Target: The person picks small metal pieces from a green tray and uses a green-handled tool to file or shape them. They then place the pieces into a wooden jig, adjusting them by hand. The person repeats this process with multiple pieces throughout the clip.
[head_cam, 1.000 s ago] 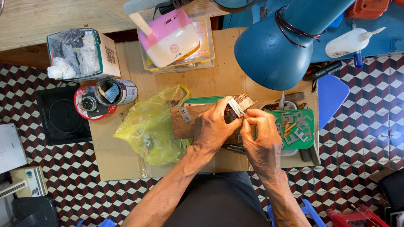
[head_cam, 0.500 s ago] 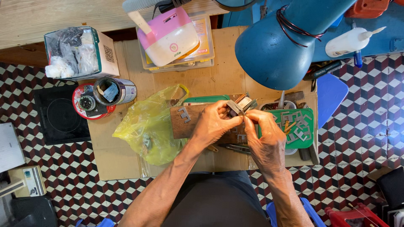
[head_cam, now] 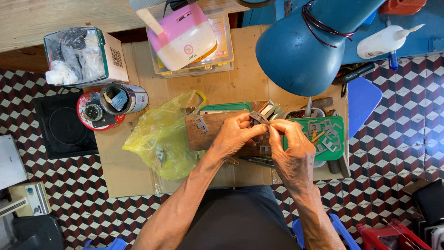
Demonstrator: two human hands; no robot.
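- A small grey metal part (head_cam: pixel 260 117) was pinched between the fingers of the left hand (head_cam: pixel 236 134) and the right hand (head_cam: pixel 290 147), both closed around it above the wooden block (head_cam: pixel 208 134).
- Compared with a second earlier, the part had been brought lower and nearer the block, and the right hand had been shifted slightly right.
- This was judged to mean fitting work was continuing on the same part.
- A green tray (head_cam: pixel 336 149) of similar flat metal pieces was seen just right of the hands.
- A yellow plastic bag (head_cam: pixel 162 139) lay left of the block on the tabletop (head_cam: pixel 240 88).
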